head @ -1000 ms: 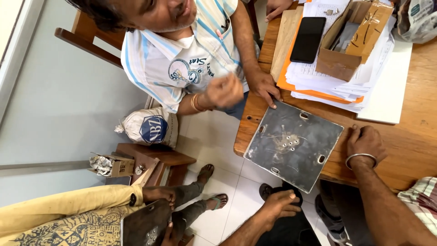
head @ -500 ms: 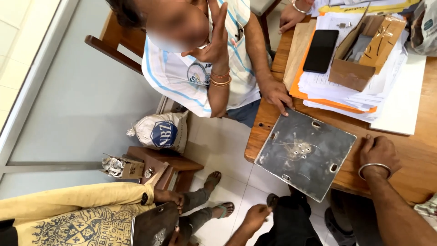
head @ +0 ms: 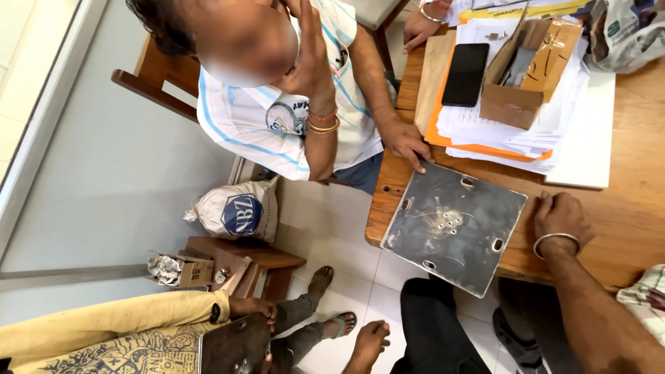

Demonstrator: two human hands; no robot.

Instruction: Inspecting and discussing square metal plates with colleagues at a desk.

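A square grey metal plate with corner slots and a cluster of small holes in its middle lies on the wooden table, overhanging the near edge. My right hand, with a metal bangle on the wrist, rests on the table just right of the plate, fingers loosely bent and holding nothing. My left hand hangs low by my black-trousered knee, empty. A seated person in a striped white shirt rests one hand on the plate's far corner and holds the other hand up at the face.
On the table lie a stack of papers, a black phone and an open cardboard box. A white sack and a low wooden stool stand on the tiled floor. A yellow-sleeved person sits at lower left.
The seated person's raised hand went from chest height up to the face. My left hand has sunk lower in view. The plate and my right hand have stayed in place.
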